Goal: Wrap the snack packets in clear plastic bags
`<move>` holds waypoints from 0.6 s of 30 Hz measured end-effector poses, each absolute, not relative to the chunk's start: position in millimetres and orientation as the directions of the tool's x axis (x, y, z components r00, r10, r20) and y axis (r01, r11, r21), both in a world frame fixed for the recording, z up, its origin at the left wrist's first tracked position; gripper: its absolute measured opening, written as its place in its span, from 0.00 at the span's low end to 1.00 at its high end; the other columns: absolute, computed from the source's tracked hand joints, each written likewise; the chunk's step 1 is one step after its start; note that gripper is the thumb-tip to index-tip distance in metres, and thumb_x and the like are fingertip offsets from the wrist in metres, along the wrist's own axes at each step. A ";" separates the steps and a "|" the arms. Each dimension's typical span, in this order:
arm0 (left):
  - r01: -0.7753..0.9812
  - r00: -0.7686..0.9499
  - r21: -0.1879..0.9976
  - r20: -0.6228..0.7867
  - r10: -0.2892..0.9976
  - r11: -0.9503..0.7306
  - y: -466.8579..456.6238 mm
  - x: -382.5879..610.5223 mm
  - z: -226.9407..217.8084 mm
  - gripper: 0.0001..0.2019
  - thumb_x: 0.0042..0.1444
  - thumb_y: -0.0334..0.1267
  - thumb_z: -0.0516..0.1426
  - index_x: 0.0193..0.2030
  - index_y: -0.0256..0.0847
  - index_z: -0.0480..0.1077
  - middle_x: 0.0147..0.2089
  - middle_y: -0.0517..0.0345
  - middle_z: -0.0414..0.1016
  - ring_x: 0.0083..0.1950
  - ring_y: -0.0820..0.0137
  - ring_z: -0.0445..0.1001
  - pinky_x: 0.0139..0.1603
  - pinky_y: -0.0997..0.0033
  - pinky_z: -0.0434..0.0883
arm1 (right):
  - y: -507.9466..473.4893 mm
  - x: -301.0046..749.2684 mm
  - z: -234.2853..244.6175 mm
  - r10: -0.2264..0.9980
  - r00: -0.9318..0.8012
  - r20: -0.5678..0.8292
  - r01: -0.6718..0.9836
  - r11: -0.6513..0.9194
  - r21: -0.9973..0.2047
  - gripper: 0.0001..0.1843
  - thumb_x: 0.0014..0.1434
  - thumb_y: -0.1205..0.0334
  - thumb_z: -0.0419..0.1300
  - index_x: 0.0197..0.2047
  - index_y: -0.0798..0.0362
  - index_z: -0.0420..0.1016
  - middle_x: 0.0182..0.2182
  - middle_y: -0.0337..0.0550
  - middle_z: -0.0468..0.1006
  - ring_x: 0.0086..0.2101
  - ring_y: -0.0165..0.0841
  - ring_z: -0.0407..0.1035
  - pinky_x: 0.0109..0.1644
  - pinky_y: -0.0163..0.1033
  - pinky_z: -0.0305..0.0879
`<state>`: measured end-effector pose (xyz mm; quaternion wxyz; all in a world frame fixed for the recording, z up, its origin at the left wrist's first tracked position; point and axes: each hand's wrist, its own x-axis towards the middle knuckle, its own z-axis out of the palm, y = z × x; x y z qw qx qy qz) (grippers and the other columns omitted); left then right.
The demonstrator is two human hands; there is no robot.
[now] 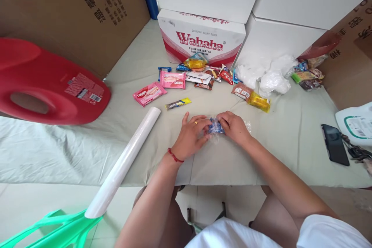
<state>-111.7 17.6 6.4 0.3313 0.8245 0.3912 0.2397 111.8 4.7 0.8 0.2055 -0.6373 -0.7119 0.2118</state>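
Note:
A small blue packet [215, 127] in clear plastic film lies on the cloth-covered table between my hands. My left hand [192, 133], with a ring and a red bracelet, grips its left side with the fingertips. The fingers of my right hand [234, 127] are closed on its upper right edge. Crinkled film sticks out below the packet and past the right hand. Just beyond lie a yellow and dark snack bar [178, 103], pink nabati wafer packs [149, 93], and a brown packet [241, 91] touching a yellow one [259, 102].
A snack pile [200, 73] lies before a Wahaha water carton [203, 38]. Right of it are clear plastic bundles [274, 77] and more snacks [309, 75]. A white roll [124, 162] overhangs the front edge. A red jug [55, 85] stands left, a phone [335, 144] right.

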 end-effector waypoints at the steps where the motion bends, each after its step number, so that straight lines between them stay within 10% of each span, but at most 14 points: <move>1: 0.489 0.517 0.758 0.146 0.843 -0.431 19.1 -110.6 3.8 0.09 0.62 0.41 0.55 0.44 0.46 0.76 0.45 0.56 0.83 0.62 0.59 0.75 0.78 0.43 0.45 | 4.8 113.0 0.5 0.994 -0.103 0.021 0.812 0.096 -0.575 0.14 0.72 0.62 0.52 0.48 0.51 0.81 0.40 0.46 0.79 0.38 0.36 0.74 0.44 0.39 0.65; 4: 0.546 0.230 0.817 0.064 0.971 -0.183 29.0 -113.2 -2.2 0.16 0.66 0.46 0.51 0.34 0.43 0.75 0.35 0.57 0.81 0.40 0.65 0.77 0.54 0.61 0.71 | 6.2 115.9 0.4 0.994 -0.113 0.013 0.782 0.097 -0.615 0.13 0.71 0.63 0.53 0.46 0.51 0.81 0.39 0.45 0.79 0.38 0.35 0.73 0.44 0.38 0.65; 7: 0.670 0.012 0.740 -0.087 0.996 0.056 42.6 -119.6 -5.2 0.16 0.64 0.49 0.52 0.33 0.42 0.74 0.25 0.60 0.73 0.30 0.66 0.71 0.37 0.67 0.68 | 7.1 116.3 1.6 0.991 -0.136 -0.001 0.752 0.102 -0.651 0.12 0.71 0.63 0.54 0.44 0.51 0.81 0.38 0.44 0.80 0.37 0.34 0.74 0.45 0.38 0.66; 12: 0.865 -0.050 0.498 -0.041 0.998 0.064 52.5 -118.2 -5.5 0.16 0.64 0.47 0.53 0.40 0.41 0.78 0.48 0.40 0.79 0.55 0.47 0.74 0.54 0.48 0.70 | 7.0 113.2 4.6 0.990 -0.142 -0.017 0.743 0.095 -0.662 0.12 0.70 0.62 0.55 0.44 0.51 0.81 0.38 0.44 0.82 0.38 0.35 0.75 0.44 0.38 0.66; 18: 0.846 -0.048 0.532 0.155 0.987 -0.042 36.8 -95.5 -9.6 0.26 0.69 0.56 0.47 0.50 0.37 0.77 0.62 0.33 0.72 0.73 0.41 0.58 0.71 0.35 0.57 | 5.6 110.6 10.0 0.990 -0.135 -0.026 0.750 0.085 -0.656 0.14 0.71 0.57 0.54 0.41 0.50 0.81 0.35 0.41 0.83 0.33 0.34 0.74 0.40 0.37 0.63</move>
